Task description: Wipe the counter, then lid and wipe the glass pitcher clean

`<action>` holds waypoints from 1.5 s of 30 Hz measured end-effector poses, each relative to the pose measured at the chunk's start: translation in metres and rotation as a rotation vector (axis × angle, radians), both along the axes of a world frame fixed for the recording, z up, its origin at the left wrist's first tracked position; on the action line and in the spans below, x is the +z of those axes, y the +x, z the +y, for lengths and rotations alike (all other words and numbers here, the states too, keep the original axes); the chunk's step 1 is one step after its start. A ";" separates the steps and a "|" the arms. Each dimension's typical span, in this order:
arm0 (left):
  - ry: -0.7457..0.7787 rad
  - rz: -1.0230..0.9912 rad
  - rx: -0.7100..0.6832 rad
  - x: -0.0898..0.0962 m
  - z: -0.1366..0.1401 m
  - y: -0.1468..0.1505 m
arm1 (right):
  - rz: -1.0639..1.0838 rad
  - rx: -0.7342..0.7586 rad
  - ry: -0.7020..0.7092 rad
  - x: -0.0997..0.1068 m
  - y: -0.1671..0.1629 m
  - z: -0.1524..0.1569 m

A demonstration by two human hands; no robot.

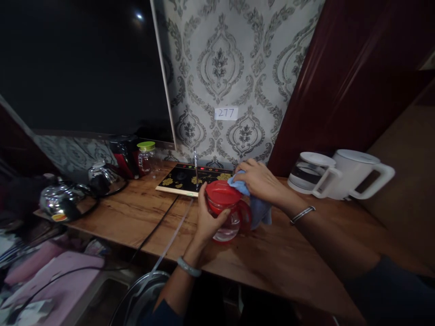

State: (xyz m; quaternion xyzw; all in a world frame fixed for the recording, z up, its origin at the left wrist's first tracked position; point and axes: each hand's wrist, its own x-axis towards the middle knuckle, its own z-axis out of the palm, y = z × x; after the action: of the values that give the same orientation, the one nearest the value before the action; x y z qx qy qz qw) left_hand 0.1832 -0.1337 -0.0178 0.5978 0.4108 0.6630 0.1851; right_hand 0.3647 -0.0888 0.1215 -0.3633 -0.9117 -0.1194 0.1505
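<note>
A glass pitcher (227, 232) with a red lid (222, 192) and a red handle is near the front of the wooden table (282, 253), upright or nearly so. Around its upper side, just below the lid, curls my left hand (210, 219), gripping it. My right hand (256, 179) is closed on a blue cloth (260, 210). One bunched part of the cloth touches the lid's right edge, and the rest hangs down behind the red handle. Whether the pitcher's base touches the table I cannot tell.
Behind the pitcher lies a black electric tea stove (180, 177) with gold flowers and an upright spout. Two steel kettles (63, 199) and a green-lidded glass jar (147, 158) stand left. At right are a glass pot (311, 172) and a white kettle (355, 174). Below, a bucket (149, 290) holds a tube.
</note>
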 end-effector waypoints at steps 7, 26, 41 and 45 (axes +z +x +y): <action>0.047 -0.028 0.000 -0.003 0.003 0.002 | 0.269 -0.158 0.081 -0.017 0.027 -0.019; 0.115 -0.031 -0.027 -0.006 0.005 0.004 | -0.178 -0.015 0.142 0.003 -0.063 -0.066; 0.128 0.012 -0.002 -0.003 0.004 0.001 | -0.269 -0.231 0.034 0.011 -0.007 -0.063; 0.112 0.008 0.011 -0.003 0.003 0.002 | -0.162 -0.315 0.037 0.001 0.026 -0.057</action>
State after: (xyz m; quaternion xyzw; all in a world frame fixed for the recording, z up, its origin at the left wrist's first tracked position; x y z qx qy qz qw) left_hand 0.1852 -0.1305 -0.0203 0.6076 0.3771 0.6836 0.1458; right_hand 0.3906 -0.1459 0.1230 -0.4881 -0.8502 -0.1871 0.0624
